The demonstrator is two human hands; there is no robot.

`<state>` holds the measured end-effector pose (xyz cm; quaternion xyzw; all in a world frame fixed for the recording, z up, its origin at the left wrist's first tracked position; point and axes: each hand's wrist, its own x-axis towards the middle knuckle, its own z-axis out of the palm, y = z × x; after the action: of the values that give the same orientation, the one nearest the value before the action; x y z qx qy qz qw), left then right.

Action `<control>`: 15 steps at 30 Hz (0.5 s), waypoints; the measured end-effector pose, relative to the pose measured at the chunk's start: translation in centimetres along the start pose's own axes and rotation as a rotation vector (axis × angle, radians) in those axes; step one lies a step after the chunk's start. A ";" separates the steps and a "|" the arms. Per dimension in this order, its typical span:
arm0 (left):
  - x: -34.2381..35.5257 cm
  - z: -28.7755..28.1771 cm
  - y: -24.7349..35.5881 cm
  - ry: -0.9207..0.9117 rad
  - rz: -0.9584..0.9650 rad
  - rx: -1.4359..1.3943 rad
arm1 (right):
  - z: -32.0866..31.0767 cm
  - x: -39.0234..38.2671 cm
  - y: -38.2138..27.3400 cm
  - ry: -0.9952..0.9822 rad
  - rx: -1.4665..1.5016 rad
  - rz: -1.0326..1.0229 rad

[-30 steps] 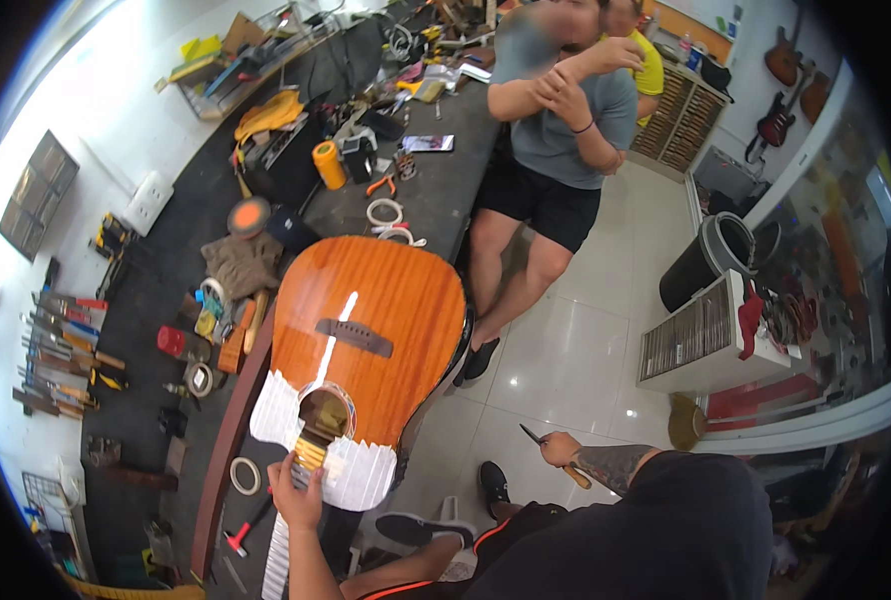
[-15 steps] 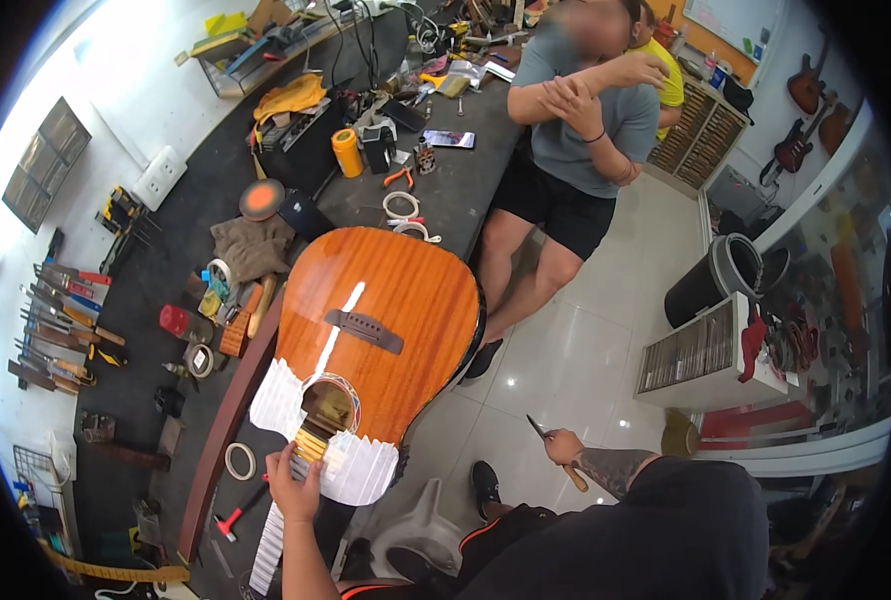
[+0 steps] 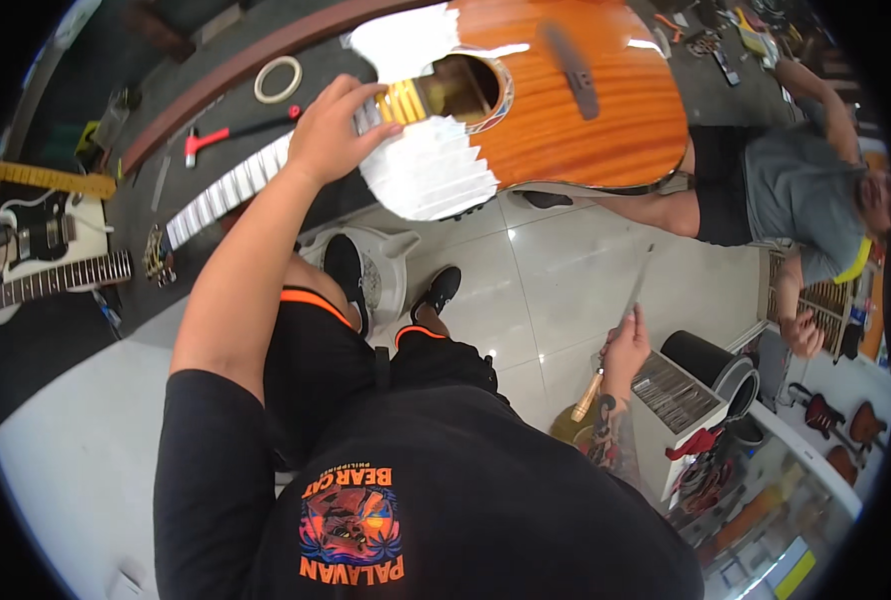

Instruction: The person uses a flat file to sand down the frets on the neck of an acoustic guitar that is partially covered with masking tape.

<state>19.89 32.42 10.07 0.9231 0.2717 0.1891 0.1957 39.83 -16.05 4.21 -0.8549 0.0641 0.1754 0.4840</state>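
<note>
An acoustic guitar [image 3: 611, 120] with a glossy orange top lies on the dark bench, white masking [image 3: 426, 165] around its soundhole and along its fretboard [image 3: 228, 183]. My left hand [image 3: 331, 135] grips the neck where it meets the body, beside yellow-taped frets [image 3: 403, 101]. My right hand [image 3: 626, 348], low over the floor, holds a long file [image 3: 639, 277] with a wooden handle [image 3: 588, 395], away from the guitar.
Tape roll [image 3: 278, 80] and red hammer [image 3: 204, 138] lie behind the neck; electric guitars [image 3: 51, 240] at left. A co-worker [image 3: 796, 195] is at the right. Below are a white stool [image 3: 391, 260], tiled floor [image 3: 526, 290], slotted cabinet [image 3: 678, 395] and black bin [image 3: 701, 355].
My view has swung down and round, putting the guitar at the top. My right hand now holds the file more upright. The co-worker's crossed arms have parted.
</note>
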 end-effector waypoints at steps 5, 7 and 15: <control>-2.9 -1.0 -1.0 0.033 -0.031 0.028 | 1.4 -4.3 -7.3 -0.064 0.074 -0.235; -2.5 -0.7 -0.4 0.021 -0.008 0.035 | 1.5 -5.2 -8.6 -0.135 0.088 -0.294; -2.2 -0.3 0.4 0.023 -0.037 0.052 | 3.0 -6.7 -10.8 -0.418 0.101 -0.286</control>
<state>18.26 30.91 9.98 0.9205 0.2957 0.1888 0.1720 35.91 -8.21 13.89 -0.7752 -0.1502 0.2747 0.5487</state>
